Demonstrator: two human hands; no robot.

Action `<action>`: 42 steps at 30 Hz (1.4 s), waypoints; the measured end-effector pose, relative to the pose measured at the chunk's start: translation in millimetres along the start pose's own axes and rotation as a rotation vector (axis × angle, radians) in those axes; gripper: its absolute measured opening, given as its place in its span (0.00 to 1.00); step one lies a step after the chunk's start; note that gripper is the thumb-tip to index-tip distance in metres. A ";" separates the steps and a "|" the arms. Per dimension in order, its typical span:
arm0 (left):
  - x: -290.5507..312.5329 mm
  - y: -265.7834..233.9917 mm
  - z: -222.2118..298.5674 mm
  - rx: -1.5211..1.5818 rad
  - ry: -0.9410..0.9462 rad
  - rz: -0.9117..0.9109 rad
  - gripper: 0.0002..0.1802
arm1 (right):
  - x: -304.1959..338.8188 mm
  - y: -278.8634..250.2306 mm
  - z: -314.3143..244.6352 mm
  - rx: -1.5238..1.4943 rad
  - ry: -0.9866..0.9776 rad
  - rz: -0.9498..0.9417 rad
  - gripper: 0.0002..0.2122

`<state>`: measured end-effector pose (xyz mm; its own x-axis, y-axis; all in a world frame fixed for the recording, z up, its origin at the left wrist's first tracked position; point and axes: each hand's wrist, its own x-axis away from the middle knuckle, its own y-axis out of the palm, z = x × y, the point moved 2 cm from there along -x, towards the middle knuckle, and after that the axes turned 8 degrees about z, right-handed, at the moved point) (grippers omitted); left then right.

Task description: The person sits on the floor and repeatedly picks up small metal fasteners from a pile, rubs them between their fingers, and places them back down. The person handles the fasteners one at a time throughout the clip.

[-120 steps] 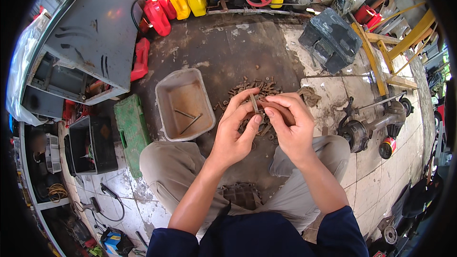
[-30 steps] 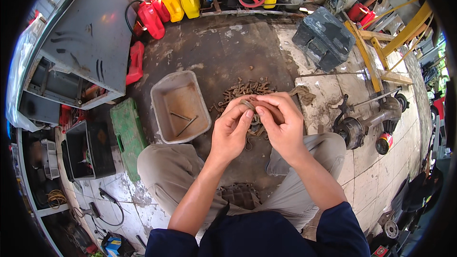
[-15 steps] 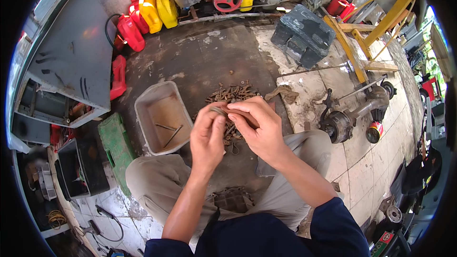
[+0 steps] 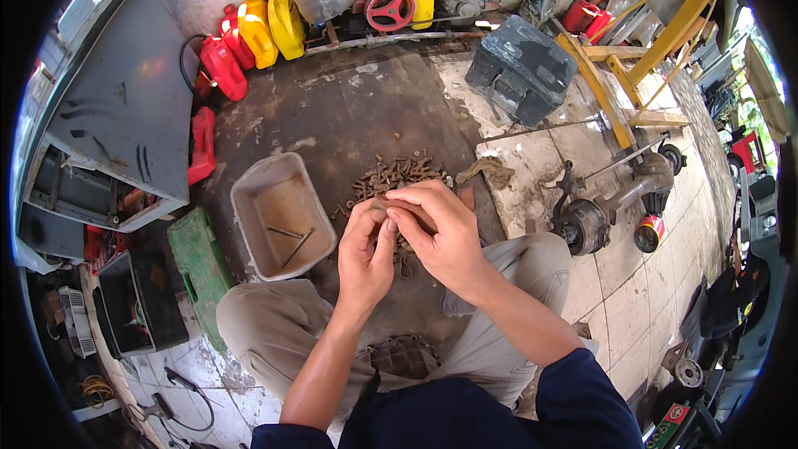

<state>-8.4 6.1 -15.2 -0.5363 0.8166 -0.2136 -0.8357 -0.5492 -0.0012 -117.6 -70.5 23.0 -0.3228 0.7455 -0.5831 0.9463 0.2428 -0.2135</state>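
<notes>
My left hand [image 4: 366,254] and my right hand [image 4: 439,229] meet above the floor between my knees, fingers closed together. Between the fingertips a small greyish edge shows; the rest of what they pinch is hidden, and its kind is not clear. Just beyond the hands, and partly covered by them, lies a pile of rusty bolts [image 4: 403,173]. To the left of my hands stands a grey plastic tub [image 4: 249,199], with two long thin metal rods [image 4: 298,247] lying in it.
A brown rag [image 4: 490,170] lies right of the pile. Further right are an axle with a hub [image 4: 582,227] and a yellow metal frame [image 4: 611,100]. A dark toolbox [image 4: 522,66] stands beyond. At left are a green case [image 4: 199,262], a black bin [image 4: 141,303] and red canisters [image 4: 223,69].
My hands stay together, with the fingers closed slightly more over the small piece, so less of it shows. The whole view has shifted a little.
</notes>
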 end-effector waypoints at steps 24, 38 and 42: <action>-2.2 3.8 -7.1 -0.106 0.074 0.010 0.05 | -4.0 -4.6 3.6 0.079 0.035 -0.007 0.09; 0.1 3.0 -7.0 0.108 -0.097 -0.028 0.07 | -0.7 0.1 1.3 0.058 0.046 -0.054 0.10; -6.5 -2.7 -1.0 0.108 -0.116 0.031 0.06 | -1.1 -1.9 -4.2 0.088 0.066 -0.074 0.09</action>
<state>-2.5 2.1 -14.7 -0.5669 0.8180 -0.0975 -0.8230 -0.5573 0.1099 -119.0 -69.1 27.4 -0.3870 0.7674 -0.5113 0.9139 0.2454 -0.3234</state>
